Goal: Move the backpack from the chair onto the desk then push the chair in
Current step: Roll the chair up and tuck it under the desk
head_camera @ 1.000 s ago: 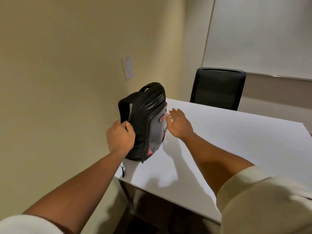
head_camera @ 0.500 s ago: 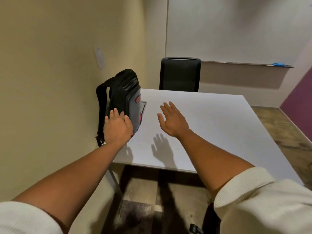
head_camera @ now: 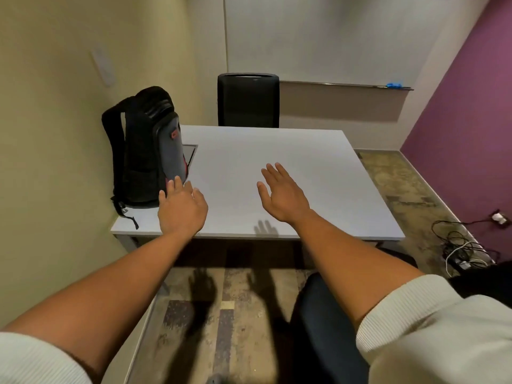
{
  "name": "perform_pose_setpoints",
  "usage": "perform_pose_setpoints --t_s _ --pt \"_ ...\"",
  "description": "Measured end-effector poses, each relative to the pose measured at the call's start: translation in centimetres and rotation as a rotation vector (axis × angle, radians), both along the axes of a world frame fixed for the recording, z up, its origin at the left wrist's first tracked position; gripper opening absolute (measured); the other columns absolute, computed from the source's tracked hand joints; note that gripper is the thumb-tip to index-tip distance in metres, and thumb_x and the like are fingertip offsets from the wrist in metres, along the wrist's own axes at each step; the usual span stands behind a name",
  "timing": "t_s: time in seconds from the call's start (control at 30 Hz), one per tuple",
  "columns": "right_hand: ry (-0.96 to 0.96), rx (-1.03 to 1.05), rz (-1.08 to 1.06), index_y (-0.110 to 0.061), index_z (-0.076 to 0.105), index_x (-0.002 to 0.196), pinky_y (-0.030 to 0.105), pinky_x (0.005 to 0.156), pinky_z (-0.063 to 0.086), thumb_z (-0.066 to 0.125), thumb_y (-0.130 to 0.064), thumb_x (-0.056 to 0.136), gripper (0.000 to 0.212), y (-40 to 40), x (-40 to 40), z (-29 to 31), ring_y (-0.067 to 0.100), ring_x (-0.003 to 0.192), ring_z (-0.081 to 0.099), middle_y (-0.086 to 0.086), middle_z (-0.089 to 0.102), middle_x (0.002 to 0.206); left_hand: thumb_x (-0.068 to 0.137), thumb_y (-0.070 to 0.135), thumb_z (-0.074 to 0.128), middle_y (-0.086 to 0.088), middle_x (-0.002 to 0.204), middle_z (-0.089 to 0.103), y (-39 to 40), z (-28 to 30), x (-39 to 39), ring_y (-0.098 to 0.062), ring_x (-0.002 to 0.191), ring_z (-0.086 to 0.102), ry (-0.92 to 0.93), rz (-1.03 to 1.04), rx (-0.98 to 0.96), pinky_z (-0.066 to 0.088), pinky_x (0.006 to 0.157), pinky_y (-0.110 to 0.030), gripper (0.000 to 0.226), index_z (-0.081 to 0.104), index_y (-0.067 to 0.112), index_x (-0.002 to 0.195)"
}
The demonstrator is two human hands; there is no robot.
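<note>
Both hands have let go of the backpack since a second ago, and the view has swung to the right, so more of the room shows. The backpack (head_camera: 144,151) now stands upright on the near left corner of the white counter (head_camera: 277,167), close to the yellow wall. It is black with a grey front and small red marks. One of its thin straps (head_camera: 126,213) hangs over the counter's near edge.

The left hand (head_camera: 181,209) is open, with its fingers spread. Its fingertips reach the bottom of the backpack, but I cannot tell if they touch it. The grip of this hand holds nothing. The right hand (head_camera: 282,194) is open too, palm down, fingers apart, above the bare middle of the counter. It is well apart from the backpack, and its shadow falls on the counter near the front edge.

At the far side of the counter stands a black chair (head_camera: 248,101), tucked close to it. Low at the right of the view, a dark rounded shape (head_camera: 321,328) shows under the right arm. It may be a chair, but I cannot tell for sure.

Cables (head_camera: 460,245) lie in a tangle on the floor by the purple wall (head_camera: 471,106).
</note>
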State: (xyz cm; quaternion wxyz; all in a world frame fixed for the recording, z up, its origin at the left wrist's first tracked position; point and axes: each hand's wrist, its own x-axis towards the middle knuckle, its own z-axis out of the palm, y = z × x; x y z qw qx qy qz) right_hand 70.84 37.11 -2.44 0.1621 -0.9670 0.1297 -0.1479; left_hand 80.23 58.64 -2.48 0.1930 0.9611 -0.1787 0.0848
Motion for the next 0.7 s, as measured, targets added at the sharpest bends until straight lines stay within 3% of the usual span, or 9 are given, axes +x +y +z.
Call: perform_pose_setpoints --t_s 0.37,0.7 --pt "0.038 0.001 -0.096 -0.014 0.028 0.152 0.036 0.118 0.012 0.026 -0.043 0.104 0.056 -5.6 -16.0 -0.1 0.020 0.150 0.006 0.004 0.020 0.162 0.101 0.030 0.030 -0.017 0.156 0.031 -6.8 -0.6 -13.6 -0.033 0.143 0.024 0.006 -0.139 -0.002 0.016 0.117 -0.047 0.049 0.044 0.005 0.142" --pt "0.015 -0.019 -0.177 -0.016 0.028 0.152 0.038 0.119 0.015 0.029 -0.045 0.103 0.057 -11.6 -21.1 1.1 0.017 0.149 0.007 0.002 0.020 0.162 0.102 0.033 0.026 -0.016 0.156 0.031 -14.2 -0.1 -16.8 -0.032 0.145 0.023 -0.004 -0.283 -0.028 0.014 0.118 -0.046 0.052 0.042 0.006 0.143"
